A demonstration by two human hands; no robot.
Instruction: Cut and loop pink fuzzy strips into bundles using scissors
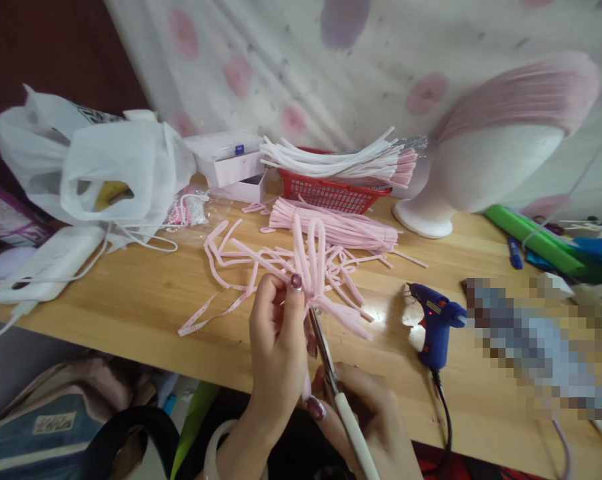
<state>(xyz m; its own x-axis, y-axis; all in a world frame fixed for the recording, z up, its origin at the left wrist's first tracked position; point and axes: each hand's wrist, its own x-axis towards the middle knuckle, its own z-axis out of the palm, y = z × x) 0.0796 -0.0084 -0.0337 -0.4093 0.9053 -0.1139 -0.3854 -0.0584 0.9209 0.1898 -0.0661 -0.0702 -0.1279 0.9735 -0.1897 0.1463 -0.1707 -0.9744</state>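
My left hand [281, 340] is closed, pinching a pink pipe cleaner piece [317, 257] bent into tall upright loops, with a stem hanging below and strands spreading right. My right hand [365, 413] is wrapped around white-handled pliers [348, 427]. Their slim metal jaws point up and meet the base of the loops, beside my left fingertips. Whether the jaws grip a strand is hard to make out. Behind my hands lie loose, bent pink pipe cleaners [351, 283] and a pink measuring tape [201, 320].
A bundle of pink pipe cleaners [335, 223] lies before a red basket [331, 193] holding white ones. To the right are a blue glue gun [435, 327] and a white foam head [491, 167]. A plastic bag [115, 160] and white power strip [51, 263] stand left.
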